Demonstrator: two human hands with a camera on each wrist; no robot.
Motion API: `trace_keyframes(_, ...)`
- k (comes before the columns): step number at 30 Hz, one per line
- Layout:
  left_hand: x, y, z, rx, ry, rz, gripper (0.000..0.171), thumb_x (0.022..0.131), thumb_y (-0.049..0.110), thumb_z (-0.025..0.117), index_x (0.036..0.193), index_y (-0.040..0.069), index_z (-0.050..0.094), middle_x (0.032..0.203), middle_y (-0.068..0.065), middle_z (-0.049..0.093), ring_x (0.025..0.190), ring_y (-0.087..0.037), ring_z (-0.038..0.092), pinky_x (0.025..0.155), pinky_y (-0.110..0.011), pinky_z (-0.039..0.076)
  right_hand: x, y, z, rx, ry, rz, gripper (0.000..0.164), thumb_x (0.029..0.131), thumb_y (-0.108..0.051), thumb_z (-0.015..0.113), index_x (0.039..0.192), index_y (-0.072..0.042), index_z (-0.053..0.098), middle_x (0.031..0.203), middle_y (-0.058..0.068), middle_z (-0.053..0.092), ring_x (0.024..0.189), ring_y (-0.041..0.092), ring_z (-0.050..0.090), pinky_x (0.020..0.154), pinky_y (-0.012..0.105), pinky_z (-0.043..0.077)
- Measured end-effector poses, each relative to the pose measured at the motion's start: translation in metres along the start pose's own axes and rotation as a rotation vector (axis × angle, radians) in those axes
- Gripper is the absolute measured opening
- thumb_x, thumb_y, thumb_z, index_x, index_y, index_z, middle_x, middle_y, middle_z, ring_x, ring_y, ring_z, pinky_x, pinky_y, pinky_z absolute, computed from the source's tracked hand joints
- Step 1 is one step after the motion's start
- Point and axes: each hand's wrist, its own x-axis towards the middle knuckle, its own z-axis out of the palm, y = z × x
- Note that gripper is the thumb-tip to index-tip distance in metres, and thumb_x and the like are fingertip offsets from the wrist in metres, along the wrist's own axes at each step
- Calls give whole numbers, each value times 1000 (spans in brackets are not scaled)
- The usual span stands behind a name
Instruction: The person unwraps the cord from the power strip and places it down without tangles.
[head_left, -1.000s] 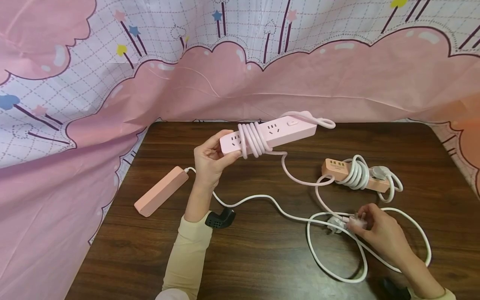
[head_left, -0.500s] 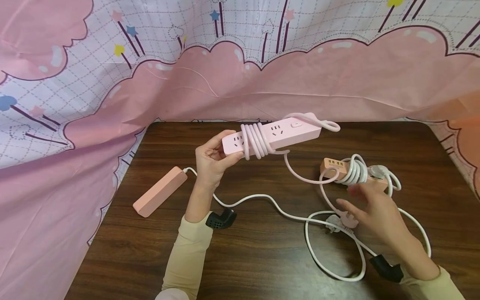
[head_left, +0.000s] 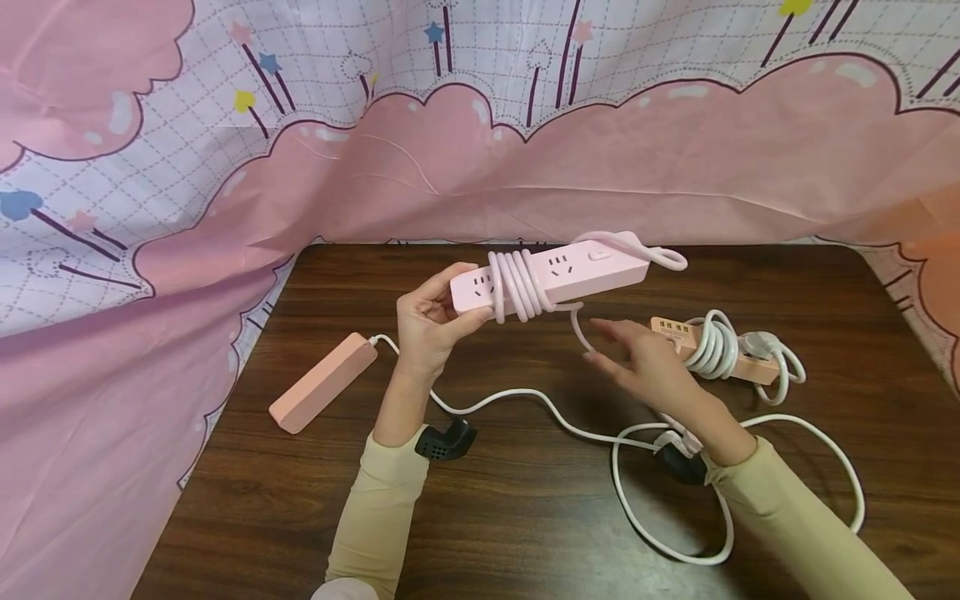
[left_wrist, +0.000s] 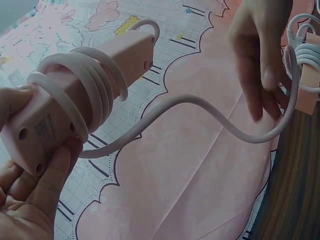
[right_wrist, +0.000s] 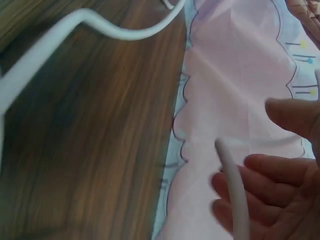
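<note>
My left hand (head_left: 431, 329) grips the near end of a pale pink power strip (head_left: 588, 271), held up over the table with its sockets facing me. Several turns of its pink cord (head_left: 517, 287) wrap the strip, and another loop hangs round the far end. From the turns, a loose length of cord (left_wrist: 185, 100) runs down to the right. Beside that length is my right hand (head_left: 660, 371), thumb and fingers apart. In the right wrist view the cord (right_wrist: 233, 190) passes in front of its relaxed fingers (right_wrist: 270, 192). The forearm partly hides the pink plug on the table.
A peach power strip (head_left: 322, 383) lies at the left; its white cord (head_left: 525, 392) snakes across the dark wooden table (head_left: 510, 517) into loops at the right. Behind my right hand lies an orange power strip (head_left: 753, 368) wound in white cord (head_left: 716, 346). A patterned curtain (head_left: 525, 183) borders the back.
My right hand let go of the pink plug, leaving it on the table, and moved up and left to the hanging cord. The left hand and its power strip shifted slightly right.
</note>
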Motion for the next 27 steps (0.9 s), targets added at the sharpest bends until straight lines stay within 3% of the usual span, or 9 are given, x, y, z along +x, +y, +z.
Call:
trace_keyframes(4,-1,-1,-1,-5,1,-4,57,63,-24,63,103,16,70,97,-1,69,82,-12,61,66,-19,51,12,-2,9,103,-75,76,44,84,-9,68,122,10,53,93,21,68,81,32,66,71,44,53)
trace_keyframes(11,-1,1,0,-5,2,-5,60,62,-26,61,104,16,69,97,-2,69,82,-13,60,66,-20,51,25,2,16,211,-22,124,29,86,0,64,113,9,56,92,20,66,80,31,65,71,41,53)
trace_keyframes(18,-1,2,-1,-8,-2,-3,58,62,-25,62,103,16,70,97,-2,69,82,-13,60,66,-20,50,28,3,15,271,24,172,14,90,-5,59,101,4,63,86,15,65,73,17,60,63,22,47)
trace_keyframes(20,-1,2,-2,2,2,-4,57,63,-24,62,103,16,70,96,-1,69,81,-12,60,66,-20,50,28,6,13,376,37,138,12,90,-2,58,99,5,63,82,13,64,70,11,58,60,18,45)
trace_keyframes(23,-2,1,-5,15,6,0,55,64,-20,63,103,17,70,97,0,69,81,-12,60,66,-20,50,26,13,6,628,-5,53,13,90,7,53,101,9,60,82,9,65,73,8,59,62,17,47)
trace_keyframes(27,-2,2,-8,17,-5,9,50,65,-14,67,105,16,70,97,0,69,80,-12,59,66,-20,50,22,19,-7,811,-97,19,22,92,9,48,105,0,63,89,2,68,84,8,62,72,18,48)
